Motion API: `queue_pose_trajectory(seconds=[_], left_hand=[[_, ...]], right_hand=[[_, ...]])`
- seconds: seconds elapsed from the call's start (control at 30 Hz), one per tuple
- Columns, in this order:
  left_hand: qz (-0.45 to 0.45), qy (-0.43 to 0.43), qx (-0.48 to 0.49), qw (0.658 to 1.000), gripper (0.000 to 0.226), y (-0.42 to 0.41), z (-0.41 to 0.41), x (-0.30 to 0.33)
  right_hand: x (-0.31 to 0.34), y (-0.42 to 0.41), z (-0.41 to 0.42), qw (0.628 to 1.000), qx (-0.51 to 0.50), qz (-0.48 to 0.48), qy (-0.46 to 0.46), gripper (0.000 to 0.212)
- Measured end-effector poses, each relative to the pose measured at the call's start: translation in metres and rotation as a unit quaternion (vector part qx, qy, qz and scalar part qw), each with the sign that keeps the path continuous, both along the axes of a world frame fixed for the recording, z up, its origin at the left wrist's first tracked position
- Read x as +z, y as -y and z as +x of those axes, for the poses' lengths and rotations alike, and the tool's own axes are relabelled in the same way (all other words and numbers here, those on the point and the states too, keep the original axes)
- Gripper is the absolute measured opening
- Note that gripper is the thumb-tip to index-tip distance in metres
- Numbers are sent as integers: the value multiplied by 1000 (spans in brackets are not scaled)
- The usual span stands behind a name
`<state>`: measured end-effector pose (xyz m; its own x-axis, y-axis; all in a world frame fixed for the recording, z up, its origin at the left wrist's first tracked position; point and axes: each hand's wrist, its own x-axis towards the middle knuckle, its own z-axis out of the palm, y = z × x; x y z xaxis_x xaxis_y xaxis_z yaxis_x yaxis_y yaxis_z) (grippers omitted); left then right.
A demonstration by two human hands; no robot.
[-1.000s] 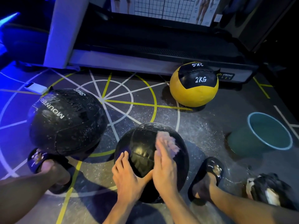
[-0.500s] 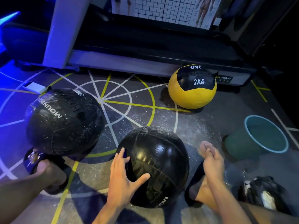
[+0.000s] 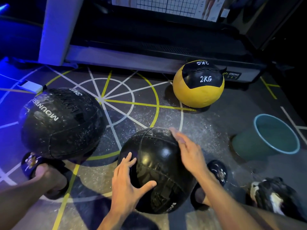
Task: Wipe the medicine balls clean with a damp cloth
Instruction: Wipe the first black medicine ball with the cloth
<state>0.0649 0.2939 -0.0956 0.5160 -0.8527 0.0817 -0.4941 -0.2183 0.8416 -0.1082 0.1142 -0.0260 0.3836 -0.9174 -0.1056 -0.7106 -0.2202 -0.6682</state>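
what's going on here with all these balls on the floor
A person crouches on a marked gym floor, cleaning medicine balls. The left hand steadies the near black medicine ball with spread fingers, while the right hand is blurred at its upper right; no cloth shows clearly. A dusty larger black ball sits to the left, a yellow 2KG ball beyond, and a teal bucket at right.

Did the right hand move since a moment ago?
Yes. The right hand was off to the right, nearer the green bucket; it has swung back left, away from the bucket, onto the near black ball.
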Motion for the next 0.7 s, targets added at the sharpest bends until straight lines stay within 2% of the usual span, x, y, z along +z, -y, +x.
queue_pose_trajectory(seconds=[0.1,0.13,0.2,0.27,0.33,0.37,0.43,0.57,0.63,0.7], left_hand=[[-4,15,-4,1000,102,0,-8,-2],[-5,20,-6,1000,103,0,-11,-2],[0,25,-9,1000,103,0,-18,-2],[4,41,-22,999,102,0,-24,-2],[5,63,-28,998,101,0,-24,-3],[8,69,-27,997,100,0,-23,-2],[8,68,-21,997,99,0,-21,0],[7,62,-26,998,98,-1,-22,-1],[12,63,-35,997,99,1,-25,0],[21,62,-43,997,99,2,-26,1]], right_hand=[[3,13,-28,985,-153,76,-31,39],[3,12,-24,982,-167,79,-31,37],[8,4,6,992,-120,40,-25,39],[16,-12,45,999,3,-27,-38,41],[23,-26,70,986,120,-76,-86,40],[26,-27,71,982,140,-80,-100,41],[26,-16,52,990,90,-48,-94,44],[23,13,-4,989,-99,45,-105,40],[26,5,4,989,-98,32,-110,39],[29,-12,30,996,-30,-10,-80,39]])
